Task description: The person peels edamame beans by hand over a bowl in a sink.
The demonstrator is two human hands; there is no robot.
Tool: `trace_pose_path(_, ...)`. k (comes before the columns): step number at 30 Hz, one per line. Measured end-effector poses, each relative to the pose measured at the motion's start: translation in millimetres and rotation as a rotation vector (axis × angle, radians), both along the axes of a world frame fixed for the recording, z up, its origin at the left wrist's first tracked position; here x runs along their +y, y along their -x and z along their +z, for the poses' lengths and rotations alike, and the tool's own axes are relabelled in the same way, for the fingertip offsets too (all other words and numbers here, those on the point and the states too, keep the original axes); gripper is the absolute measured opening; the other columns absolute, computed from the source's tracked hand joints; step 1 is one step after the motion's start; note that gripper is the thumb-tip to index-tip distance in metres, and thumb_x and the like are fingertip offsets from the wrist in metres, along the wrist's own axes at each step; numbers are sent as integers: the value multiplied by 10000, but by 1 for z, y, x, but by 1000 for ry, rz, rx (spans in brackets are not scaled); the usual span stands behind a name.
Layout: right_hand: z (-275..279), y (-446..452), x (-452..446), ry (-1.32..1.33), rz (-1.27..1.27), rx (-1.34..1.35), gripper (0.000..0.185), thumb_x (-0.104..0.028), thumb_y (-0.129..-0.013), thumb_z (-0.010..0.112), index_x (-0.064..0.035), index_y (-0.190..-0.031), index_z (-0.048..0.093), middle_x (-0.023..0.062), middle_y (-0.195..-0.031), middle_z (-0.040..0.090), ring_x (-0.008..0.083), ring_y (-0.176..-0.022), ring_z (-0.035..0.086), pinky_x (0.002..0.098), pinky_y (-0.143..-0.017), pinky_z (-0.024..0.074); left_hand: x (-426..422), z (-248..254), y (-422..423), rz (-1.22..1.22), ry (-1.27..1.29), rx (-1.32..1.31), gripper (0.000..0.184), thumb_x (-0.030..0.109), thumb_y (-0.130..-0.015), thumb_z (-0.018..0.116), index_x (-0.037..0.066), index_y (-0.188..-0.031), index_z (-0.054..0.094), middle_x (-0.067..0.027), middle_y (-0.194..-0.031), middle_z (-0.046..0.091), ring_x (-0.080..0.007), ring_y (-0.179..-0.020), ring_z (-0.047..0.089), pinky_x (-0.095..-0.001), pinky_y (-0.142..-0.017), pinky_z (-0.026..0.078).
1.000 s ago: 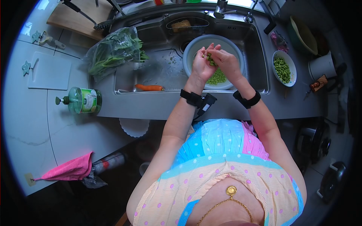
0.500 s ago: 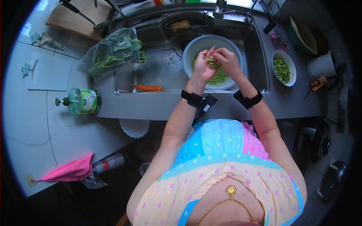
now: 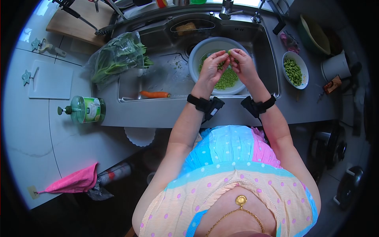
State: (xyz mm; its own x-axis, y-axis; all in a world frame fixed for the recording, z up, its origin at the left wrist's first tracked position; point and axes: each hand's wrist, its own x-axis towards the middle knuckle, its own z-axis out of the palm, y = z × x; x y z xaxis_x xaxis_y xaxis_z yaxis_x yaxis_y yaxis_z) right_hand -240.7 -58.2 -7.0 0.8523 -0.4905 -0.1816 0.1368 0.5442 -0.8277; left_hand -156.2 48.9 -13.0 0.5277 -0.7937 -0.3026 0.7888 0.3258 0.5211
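Note:
Over a pale round basin [image 3: 193, 65] in the sink, my left hand [image 3: 211, 68] curls round a few shelled green beans. My right hand [image 3: 245, 68] is closed beside it, fingertips meeting the left ones at a small green bean [image 3: 229, 52]. Which hand bears more of that bean's grip is hard to see. More loose green beans [image 3: 227, 80] lie in the basin below both hands. To the right, on the counter, a white bowl [image 3: 304, 79] holds a heap of larger-looking green beans [image 3: 293, 71].
Left of the basin in the sink [image 3: 158, 77] lie a carrot [image 3: 155, 94] and a plastic bag of leafy greens [image 3: 118, 57]. A green soap pump bottle [image 3: 89, 109] stands on the left counter. The tap [image 3: 227, 10] rises behind the basin.
My right hand has turned and its fingertips now meet the left ones higher up, with a bean showing between them. My left palm has tipped inward, hiding more of its beans.

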Motion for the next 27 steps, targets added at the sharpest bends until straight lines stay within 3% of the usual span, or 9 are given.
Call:
trace_pose_path(11,9,3,9,253,-13,113,143,-148,-853,551,-27,-926,573,-36,-620,484,9,-476,400,141,-397,276,-2,-6,-2,-14,-89,-123,141,41,-827,574,0,-959,549,-62,-871,582,-98,-774,580,-184,-703,516)
trace_pose_path(16,-6,3,1,24,-12,23,139,-145,-856,541,-17,-910,555,-5,-660,517,28,-513,440,150,-395,316,-3,-7,-2,-33,-64,-114,175,32,-830,566,-13,-996,536,-72,-863,593,-109,-769,596,-184,-679,526)
trace_pose_path(21,-1,5,-3,-308,-42,-53,147,-141,-871,508,-6,-915,545,26,-677,522,58,-567,473,163,-417,356,-2,0,-1,-14,9,-17,179,45,-837,558,-12,-1005,532,-122,-941,582,-171,-864,590,-237,-771,513)
trace_pose_path(23,16,5,-4,-369,-185,26,140,-131,-871,498,-6,-906,548,35,-685,529,78,-586,491,178,-447,389,-8,5,-6,12,67,92,182,79,-854,542,-10,-1012,529,-138,-979,573,-205,-917,575,-279,-827,495)
trace_pose_path(26,19,11,-12,-384,-179,1,124,-120,-851,513,-9,-878,560,56,-741,574,116,-644,548,212,-519,443,-3,-3,-7,7,160,279,220,162,-893,489,-5,-1034,517,-155,-1042,558,-253,-993,542,-345,-904,452)
trace_pose_path(27,11,15,-20,-299,-66,-28,122,-115,-844,521,-6,-869,570,62,-763,589,129,-662,565,222,-543,452,-4,-1,-7,3,185,292,241,192,-906,464,-2,-1041,514,-158,-1064,552,-264,-1019,528,-363,-924,435)
